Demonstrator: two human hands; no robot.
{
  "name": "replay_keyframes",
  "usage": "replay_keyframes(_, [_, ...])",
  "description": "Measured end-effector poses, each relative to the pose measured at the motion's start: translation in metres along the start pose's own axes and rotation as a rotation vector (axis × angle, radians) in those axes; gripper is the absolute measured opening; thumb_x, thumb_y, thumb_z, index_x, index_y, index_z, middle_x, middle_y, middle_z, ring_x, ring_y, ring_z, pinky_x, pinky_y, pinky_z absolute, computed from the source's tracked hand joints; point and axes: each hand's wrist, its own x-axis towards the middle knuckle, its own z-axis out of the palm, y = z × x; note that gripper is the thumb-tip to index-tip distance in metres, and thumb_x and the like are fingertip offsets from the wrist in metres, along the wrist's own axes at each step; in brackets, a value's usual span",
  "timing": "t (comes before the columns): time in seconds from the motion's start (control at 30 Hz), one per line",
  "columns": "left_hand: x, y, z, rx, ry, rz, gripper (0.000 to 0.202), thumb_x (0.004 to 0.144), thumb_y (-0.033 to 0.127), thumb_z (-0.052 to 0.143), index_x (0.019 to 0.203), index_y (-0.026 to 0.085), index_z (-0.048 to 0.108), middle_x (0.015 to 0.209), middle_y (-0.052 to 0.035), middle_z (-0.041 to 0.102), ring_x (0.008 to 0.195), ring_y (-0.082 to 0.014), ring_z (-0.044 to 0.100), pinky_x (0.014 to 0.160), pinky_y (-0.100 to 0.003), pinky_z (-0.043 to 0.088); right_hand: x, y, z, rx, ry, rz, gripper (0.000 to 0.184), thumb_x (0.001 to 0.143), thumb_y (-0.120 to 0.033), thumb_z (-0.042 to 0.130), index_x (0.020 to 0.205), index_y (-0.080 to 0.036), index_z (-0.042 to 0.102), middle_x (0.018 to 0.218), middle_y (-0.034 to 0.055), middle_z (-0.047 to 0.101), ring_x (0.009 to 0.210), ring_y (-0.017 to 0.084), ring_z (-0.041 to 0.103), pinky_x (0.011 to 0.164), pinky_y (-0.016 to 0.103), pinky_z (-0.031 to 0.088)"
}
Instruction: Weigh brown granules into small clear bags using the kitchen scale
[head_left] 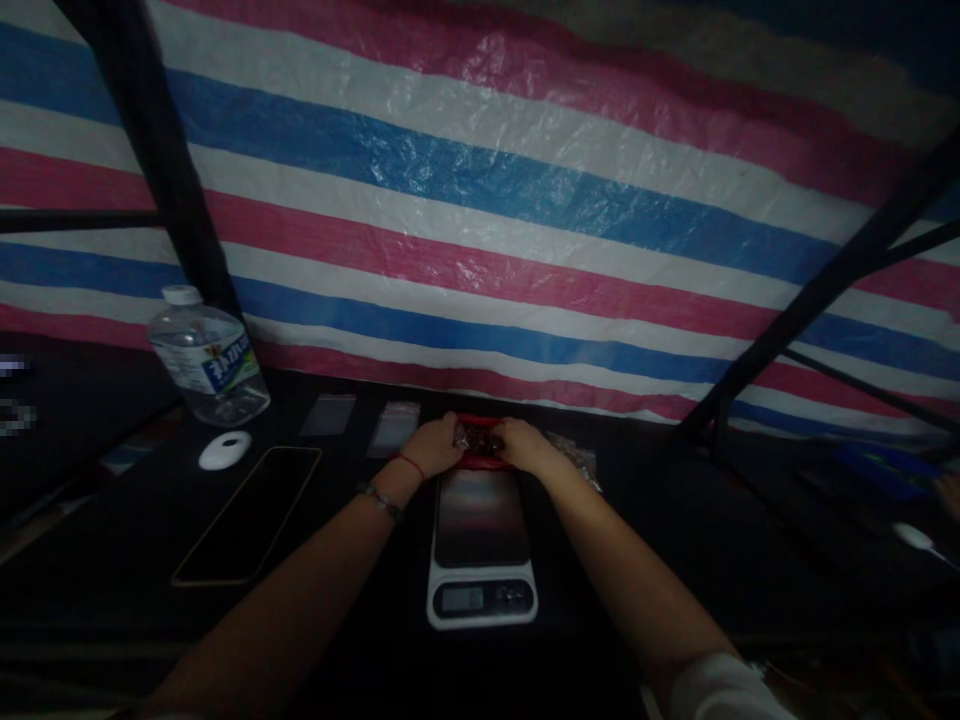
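Just behind the kitchen scale (482, 560) is a red container (481, 462), perhaps a bag or a tray, with small dark brown pieces (480, 438) in it. My left hand (436, 447) closes on its left side, and my right hand (527, 445) grips the right side. My fingertips are partly hidden at the red edges. The scale is white with a dark shiny plate and a small display at the front, too dim to read. Partly behind my right hand lies a clear bag (576, 458), its contents unclear.
Two flat clear bags (328, 414) (394, 428) lie left of my hands. Further left are a phone (249, 515), a white oval object (225, 450) and a large clear bottle (210, 355). A white spoon (913, 537) and a blue item (881, 470) are at right. Striped sheeting (480, 240) hangs behind.
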Motion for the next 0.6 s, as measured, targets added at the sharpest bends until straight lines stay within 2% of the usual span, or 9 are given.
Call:
replay_keyframes(0.17, [0.003,0.007,-0.003,-0.101,-0.070,0.006,0.036,0.075,0.033,0.061,0.108,0.019,0.058,0.104,-0.0124,0.068,0.098,-0.0257,0.064,0.080,-0.028,0.046,0.012,-0.004,0.001,0.060,-0.079,-0.143,0.024,0.074,-0.012,0.057,0.090,-0.017,0.073,0.089,0.0094,0.072,0.083,0.021,0.066,0.073,0.025,0.044])
replay_keyframes(0.3, [0.004,0.008,-0.004,-0.187,-0.082,0.011,0.038,0.075,0.034,0.062,0.110,0.022,0.058,0.106,-0.0092,0.069,0.099,-0.0240,0.064,0.080,-0.027,0.046,0.021,-0.002,0.006,0.177,-0.071,-0.203,0.027,0.071,-0.013,0.060,0.094,-0.018,0.073,0.093,0.0062,0.073,0.082,0.018,0.066,0.074,0.023,0.044])
replay_keyframes(0.47, [0.007,-0.001,0.000,-0.143,-0.052,-0.053,0.033,0.074,0.034,0.062,0.103,0.018,0.058,0.101,-0.0109,0.068,0.088,-0.0222,0.065,0.070,-0.026,0.046,0.021,0.001,0.015,0.321,0.003,-0.160,0.027,0.071,-0.013,0.063,0.096,-0.018,0.073,0.097,0.0062,0.073,0.088,0.019,0.066,0.078,0.024,0.046])
replay_keyframes(0.6, [0.010,-0.008,0.005,-0.189,-0.019,-0.030,0.026,0.074,0.033,0.061,0.095,0.019,0.057,0.094,-0.0066,0.068,0.083,-0.0192,0.064,0.068,-0.026,0.045,0.018,0.001,0.023,0.464,0.079,-0.099,0.026,0.070,-0.014,0.066,0.095,-0.018,0.072,0.098,0.0059,0.072,0.087,0.020,0.066,0.078,0.027,0.048])
